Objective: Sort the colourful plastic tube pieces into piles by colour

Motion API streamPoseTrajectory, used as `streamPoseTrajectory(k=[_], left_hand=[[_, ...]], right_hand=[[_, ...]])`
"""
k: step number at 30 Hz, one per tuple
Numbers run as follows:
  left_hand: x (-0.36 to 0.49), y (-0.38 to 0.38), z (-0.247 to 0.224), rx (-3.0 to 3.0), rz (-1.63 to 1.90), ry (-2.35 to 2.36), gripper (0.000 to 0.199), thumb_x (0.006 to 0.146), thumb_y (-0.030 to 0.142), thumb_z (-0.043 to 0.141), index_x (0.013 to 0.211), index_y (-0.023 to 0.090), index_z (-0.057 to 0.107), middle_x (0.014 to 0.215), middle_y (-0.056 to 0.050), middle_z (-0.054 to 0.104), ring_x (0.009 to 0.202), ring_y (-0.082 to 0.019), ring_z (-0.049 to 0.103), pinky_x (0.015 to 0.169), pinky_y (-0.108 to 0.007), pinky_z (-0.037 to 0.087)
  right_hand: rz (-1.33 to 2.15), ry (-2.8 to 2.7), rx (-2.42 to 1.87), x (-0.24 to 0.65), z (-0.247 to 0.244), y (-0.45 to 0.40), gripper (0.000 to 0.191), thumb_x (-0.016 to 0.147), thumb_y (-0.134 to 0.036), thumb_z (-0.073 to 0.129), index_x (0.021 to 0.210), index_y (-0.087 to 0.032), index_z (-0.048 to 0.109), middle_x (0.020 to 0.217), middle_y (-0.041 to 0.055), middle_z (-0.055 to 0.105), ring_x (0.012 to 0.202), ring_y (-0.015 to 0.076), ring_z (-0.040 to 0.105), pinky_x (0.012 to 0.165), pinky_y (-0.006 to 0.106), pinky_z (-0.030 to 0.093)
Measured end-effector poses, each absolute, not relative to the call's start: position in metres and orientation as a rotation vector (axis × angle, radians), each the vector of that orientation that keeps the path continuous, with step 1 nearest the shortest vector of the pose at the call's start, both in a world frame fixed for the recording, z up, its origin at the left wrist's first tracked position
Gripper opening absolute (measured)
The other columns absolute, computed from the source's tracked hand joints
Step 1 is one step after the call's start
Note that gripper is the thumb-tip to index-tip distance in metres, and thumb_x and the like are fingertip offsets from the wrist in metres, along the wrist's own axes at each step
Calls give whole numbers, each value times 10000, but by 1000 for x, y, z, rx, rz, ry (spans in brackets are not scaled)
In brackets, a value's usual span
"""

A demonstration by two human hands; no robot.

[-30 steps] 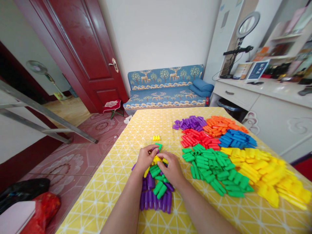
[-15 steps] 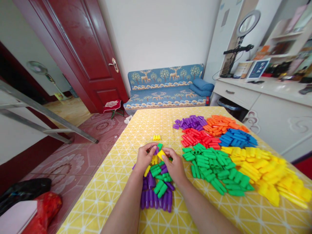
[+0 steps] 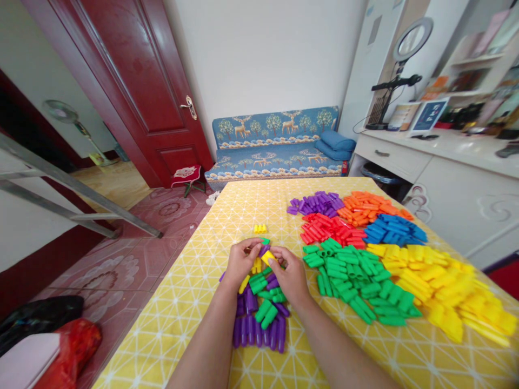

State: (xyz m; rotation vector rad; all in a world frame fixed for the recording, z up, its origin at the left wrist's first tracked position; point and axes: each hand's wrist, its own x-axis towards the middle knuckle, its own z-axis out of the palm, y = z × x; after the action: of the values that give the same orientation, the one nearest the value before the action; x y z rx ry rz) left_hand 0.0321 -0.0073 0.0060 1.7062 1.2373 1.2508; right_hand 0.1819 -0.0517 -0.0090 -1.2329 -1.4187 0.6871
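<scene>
My left hand point(image 3: 242, 260) is closed, its thumb and fingers pinching a small purple plastic block point(image 3: 264, 250). A green piece point(image 3: 266, 241) shows just past those fingertips; whether it is joined to the purple one I cannot tell. With thumb and forefinger, my right hand point(image 3: 290, 273) grips a yellow block point(image 3: 268, 257) that meets the purple one. Below both hands lies a cluster of tube-shaped pieces, with purple ones point(image 3: 259, 332) in a row nearest me and green ones point(image 3: 266, 313) above. A yellow block point(image 3: 260, 229) lies beyond the hands.
On the yellow patterned tablecloth point(image 3: 174, 324), loose blocks lie in colour piles to the right: purple point(image 3: 318, 203), orange point(image 3: 367, 208), red point(image 3: 330, 230), blue point(image 3: 395, 230), green point(image 3: 357, 273) and yellow point(image 3: 450, 283). A blue sofa point(image 3: 275, 156) stands past the table's far edge.
The yellow block in my right hand has turned slightly and sits closer against the purple block. Both hands stay in nearly the same place.
</scene>
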Motion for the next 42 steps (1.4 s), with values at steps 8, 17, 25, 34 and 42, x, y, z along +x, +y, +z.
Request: streamPoseTrajectory(k=[8,17,25,34,42], left_hand=[[33,-8,6,1719,1257,1236,230,815,308,624,937,156,748,917,-76,765,785,-193,704,718,-290,561],[30,-7,8,1817,1286,1221,210,839,305,602,943,192,746,1034,-88,719,960,-214,672,734,-298,563],[27,-5,2,2006,1176,1284,360,812,291,660,1163,219,691,1314,-118,607,1258,-271,532,1097,-461,379],[26,-3,-4,2197,980,1252,422,774,324,705,1184,225,676,1244,-106,634,1181,-268,561,1054,-437,413],[29,-8,7,2161,1018,1252,366,724,209,705,1089,221,716,1043,-74,653,992,-217,617,903,-342,494]], right_hand=[[708,-1386,-1242,182,-9,-51,243,792,-265,591,1009,-193,674,933,57,737,837,199,683,767,336,540],[736,-1374,-1221,182,-11,-51,216,810,-281,583,985,-197,678,927,53,731,840,198,673,762,325,531],[512,-1196,-1297,192,-19,-43,369,846,-259,493,1192,-159,574,1130,127,636,982,226,611,852,392,510],[417,-1655,-1387,189,-18,-45,353,853,-224,518,1182,-234,645,1190,78,662,1117,253,586,1003,449,425],[582,-1571,-1309,189,-18,-44,390,755,-133,520,1121,-208,631,1101,62,683,1036,228,624,944,399,484]])
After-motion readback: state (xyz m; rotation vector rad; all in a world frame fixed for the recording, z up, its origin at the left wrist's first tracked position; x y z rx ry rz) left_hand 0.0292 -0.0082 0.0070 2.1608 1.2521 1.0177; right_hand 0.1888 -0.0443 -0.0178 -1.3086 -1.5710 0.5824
